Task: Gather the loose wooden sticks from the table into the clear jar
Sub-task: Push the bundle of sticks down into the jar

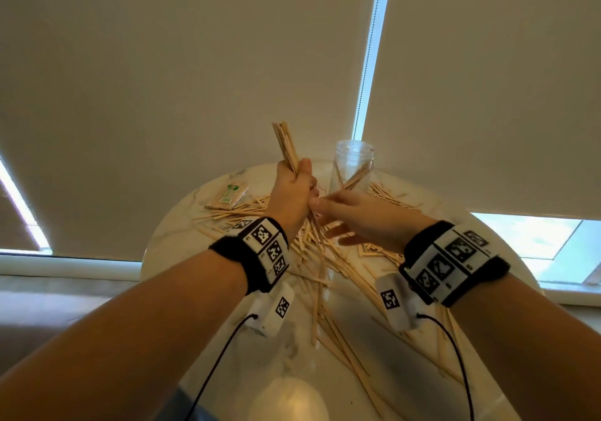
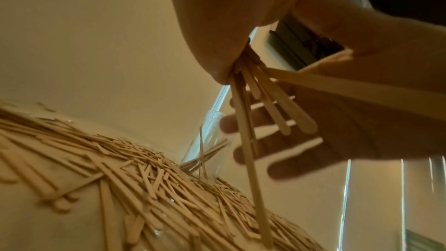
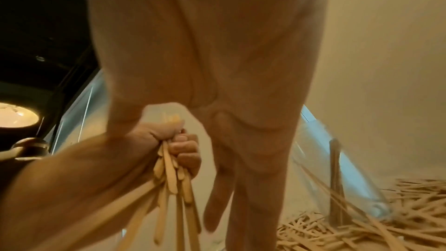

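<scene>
My left hand (image 1: 294, 190) grips a bundle of flat wooden sticks (image 1: 286, 144) in a fist above the table; their ends poke up past the fist and fan out below it (image 2: 260, 102). My right hand (image 1: 351, 212) is beside it with straight, spread fingers (image 2: 301, 140), its fingertips touching the bundle just under the left fist (image 3: 169, 140). The clear jar (image 1: 353, 167) stands upright just beyond both hands and holds a few sticks (image 2: 205, 156). Many loose sticks (image 1: 318, 258) lie scattered on the round white table (image 1: 169, 258).
A wrapped packet of sticks (image 1: 227, 196) lies at the table's far left. Loose sticks (image 2: 144, 178) cover the middle and right of the tabletop and crowd the jar's base (image 3: 337, 159). Beige roller blinds (image 1: 195, 63) hang right behind the table.
</scene>
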### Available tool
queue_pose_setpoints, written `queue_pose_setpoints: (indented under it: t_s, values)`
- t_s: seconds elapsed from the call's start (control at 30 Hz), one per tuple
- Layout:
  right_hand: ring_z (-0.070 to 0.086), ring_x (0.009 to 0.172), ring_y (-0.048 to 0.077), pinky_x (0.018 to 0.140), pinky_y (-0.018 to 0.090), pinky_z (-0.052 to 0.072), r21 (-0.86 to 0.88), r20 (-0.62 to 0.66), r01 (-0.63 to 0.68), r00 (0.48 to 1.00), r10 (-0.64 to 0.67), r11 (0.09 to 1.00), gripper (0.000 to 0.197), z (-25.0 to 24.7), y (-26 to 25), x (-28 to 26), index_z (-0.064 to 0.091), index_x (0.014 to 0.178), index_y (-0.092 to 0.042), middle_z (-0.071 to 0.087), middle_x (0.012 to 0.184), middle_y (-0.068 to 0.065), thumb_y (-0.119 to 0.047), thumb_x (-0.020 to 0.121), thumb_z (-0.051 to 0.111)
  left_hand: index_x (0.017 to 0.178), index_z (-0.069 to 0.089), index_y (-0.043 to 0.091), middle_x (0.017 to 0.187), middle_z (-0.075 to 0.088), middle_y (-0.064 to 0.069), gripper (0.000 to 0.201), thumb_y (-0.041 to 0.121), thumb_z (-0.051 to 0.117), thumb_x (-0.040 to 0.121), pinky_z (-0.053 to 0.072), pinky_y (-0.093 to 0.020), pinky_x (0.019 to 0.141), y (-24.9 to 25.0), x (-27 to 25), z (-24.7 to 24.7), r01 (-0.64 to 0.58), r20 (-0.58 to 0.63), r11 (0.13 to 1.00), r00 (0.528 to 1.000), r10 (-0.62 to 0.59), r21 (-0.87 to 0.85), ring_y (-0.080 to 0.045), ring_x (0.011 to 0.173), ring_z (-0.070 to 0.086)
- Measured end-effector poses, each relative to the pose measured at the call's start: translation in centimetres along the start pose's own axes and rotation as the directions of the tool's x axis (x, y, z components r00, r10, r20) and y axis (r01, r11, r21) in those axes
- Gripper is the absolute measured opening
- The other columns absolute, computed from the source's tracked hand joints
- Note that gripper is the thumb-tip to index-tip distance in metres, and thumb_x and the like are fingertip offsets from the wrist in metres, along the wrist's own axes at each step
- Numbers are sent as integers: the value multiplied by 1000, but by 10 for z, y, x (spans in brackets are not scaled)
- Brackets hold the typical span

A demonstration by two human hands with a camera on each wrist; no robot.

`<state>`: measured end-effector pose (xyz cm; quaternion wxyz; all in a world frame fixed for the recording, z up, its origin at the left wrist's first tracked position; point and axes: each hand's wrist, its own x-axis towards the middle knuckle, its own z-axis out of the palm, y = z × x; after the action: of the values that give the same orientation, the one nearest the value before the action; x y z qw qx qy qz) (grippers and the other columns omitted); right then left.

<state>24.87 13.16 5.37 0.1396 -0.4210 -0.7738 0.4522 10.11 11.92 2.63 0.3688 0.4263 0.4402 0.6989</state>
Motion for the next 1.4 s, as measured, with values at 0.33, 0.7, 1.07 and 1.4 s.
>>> queue_pose_setpoints:
  t_s: [0.33, 0.7, 1.07, 1.4]
  values:
    - [74, 81, 28, 76, 39, 63, -169, -1, 27, 1000, -28, 985, 19, 28, 1, 2, 56, 110, -9, 71, 94, 11, -19, 107, 40, 90, 43, 15, 61, 42, 3, 19, 25, 44, 106, 41, -29, 50, -3, 5, 9, 64, 31, 985, 998, -60, -158, -12, 50, 39]
    - [76, 83, 21, 87, 42, 60, -83, -16, 77, 997, -79, 994, 22, 21, 9, 16, 68, 104, 5, 78, 88, 9, -14, 98, 59, 104, 45, 21, 70, 47, 1, 8, 29, 46, 104, 45, -27, 49, -9, 7, 9, 0, 21, 996, 1000, 2, -87, -9, 50, 43]
    - [51, 121, 14, 94, 29, 46, -32, -652, 272, 723, -227, 962, 67, -34, -30, 11, 27, 153, -21, 48, 146, 1, -61, 100, 36, 85, 57, 20, 69, 51, 3, 40, 58, 49, 96, 43, -27, 52, -14, 3, -20, -136, 364, 787, 924, -119, 602, -12, 53, 44]
    - [64, 83, 16, 73, 28, 46, -470, -374, -27, 912, -171, 882, 49, -26, -20, 50, 71, 89, -11, 68, 85, 1, -41, 105, 35, 90, 64, 21, 65, 58, 5, 34, 53, 55, 95, 41, -25, 55, -18, 8, 0, -277, 441, 657, 892, -95, 701, -5, 50, 46]
